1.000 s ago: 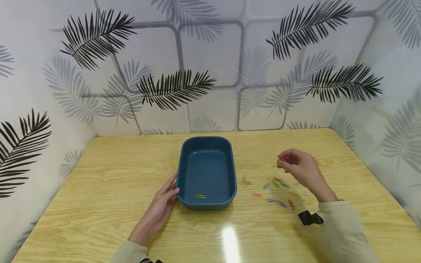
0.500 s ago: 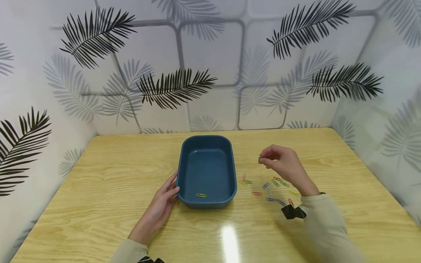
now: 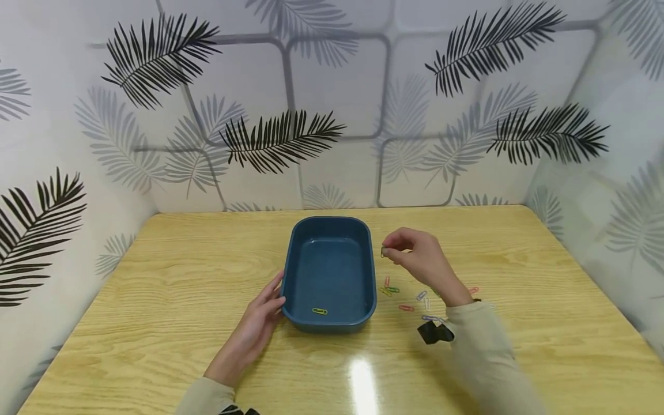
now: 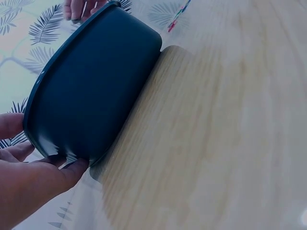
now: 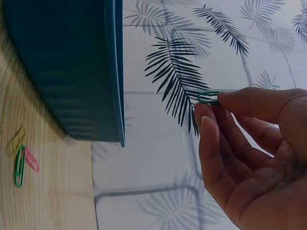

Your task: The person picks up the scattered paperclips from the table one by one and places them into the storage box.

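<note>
Between thumb and fingertip, my right hand [image 3: 422, 262] pinches a green paper clip [image 5: 206, 99], raised in the air just off the right side of a dark blue plastic bin [image 3: 330, 329]. Inside the bin, near its front, lies one yellow paper clip [image 3: 319, 311]. My left hand [image 3: 256, 328] grips the bin's left side, thumb over the rim and fingers against the outer wall, as the left wrist view shows too. In the head view the held clip is tiny; the right wrist view gives its colour.
Right of the bin, a small cluster has a pink clip [image 3: 387, 282], a green clip [image 3: 393, 290] and yellow ones. A red clip [image 3: 406, 308] and several others lie further right, partly hidden by the right arm. Patterned walls border the wooden table [image 3: 207, 248].
My right hand has moved left, carrying the pinched paper clip from above the scattered clips to beside the bin's right rim. The left hand keeps its place on the bin.
</note>
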The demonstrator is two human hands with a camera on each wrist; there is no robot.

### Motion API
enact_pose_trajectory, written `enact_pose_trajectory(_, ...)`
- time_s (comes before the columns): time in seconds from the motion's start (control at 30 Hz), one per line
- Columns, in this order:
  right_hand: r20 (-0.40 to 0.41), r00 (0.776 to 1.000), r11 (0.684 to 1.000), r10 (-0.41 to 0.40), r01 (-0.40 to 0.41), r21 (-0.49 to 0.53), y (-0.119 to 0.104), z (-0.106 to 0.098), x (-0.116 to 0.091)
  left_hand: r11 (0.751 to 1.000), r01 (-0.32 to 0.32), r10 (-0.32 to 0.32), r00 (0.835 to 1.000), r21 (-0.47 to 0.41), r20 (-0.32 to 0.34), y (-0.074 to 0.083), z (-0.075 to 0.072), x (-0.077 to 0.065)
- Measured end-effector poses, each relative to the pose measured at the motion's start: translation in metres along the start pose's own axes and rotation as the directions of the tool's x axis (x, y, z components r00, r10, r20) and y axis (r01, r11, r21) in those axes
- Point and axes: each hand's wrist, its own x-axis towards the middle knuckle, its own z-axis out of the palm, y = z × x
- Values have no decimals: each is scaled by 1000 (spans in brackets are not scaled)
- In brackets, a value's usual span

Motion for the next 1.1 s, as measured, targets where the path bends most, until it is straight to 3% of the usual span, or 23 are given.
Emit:
enact_pose_trajectory(0.43,21,999,999,-31,32,-35,-11,21,10,1000,4,-4,1000,0,-17,-1,1,-1)
enact_pose_trajectory(1.1,35,997,995,-67,69,-77,-8,25,10,1000,0,1,1000,12,-6,1,1,0)
